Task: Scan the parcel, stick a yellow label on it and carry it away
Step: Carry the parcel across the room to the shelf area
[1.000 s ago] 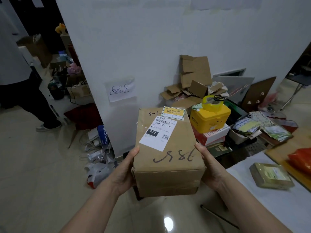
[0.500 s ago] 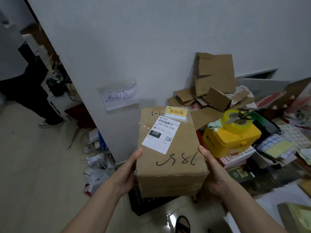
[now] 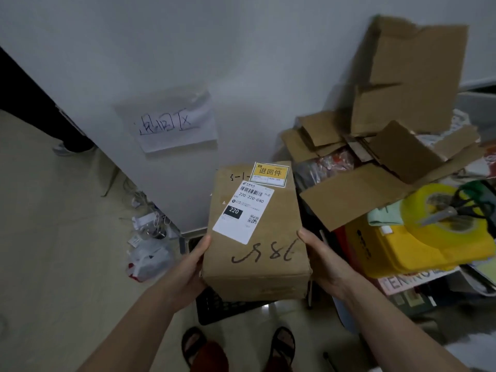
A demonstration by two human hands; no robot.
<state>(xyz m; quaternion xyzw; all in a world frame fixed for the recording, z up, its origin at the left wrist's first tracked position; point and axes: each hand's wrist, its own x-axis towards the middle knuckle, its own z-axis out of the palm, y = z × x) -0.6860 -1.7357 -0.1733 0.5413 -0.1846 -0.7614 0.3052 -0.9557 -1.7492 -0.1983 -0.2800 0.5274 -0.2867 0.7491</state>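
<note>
I hold a brown cardboard parcel [image 3: 271, 237] in front of me, close to a white wall. My left hand [image 3: 192, 267] grips its left side and my right hand [image 3: 320, 260] grips its right side. A yellow label [image 3: 270, 171] with black characters is stuck at the parcel's far top edge. Below that label sits a white shipping label [image 3: 243, 212] with a barcode. Handwritten black marks cross the near part of the parcel's top face.
A handwritten paper sign [image 3: 171, 122] is taped to the wall. A black crate [image 3: 217, 307] sits on the floor under the parcel. At right stand flattened cardboard [image 3: 402, 84], a yellow box [image 3: 402, 245] and yellow tape [image 3: 440, 210]. Bags and wires [image 3: 150, 237] litter the floor at left.
I have stepped closer to the wall with the parcel still in both hands. The view has tilted down, so my sandalled feet and the black crate now show.
</note>
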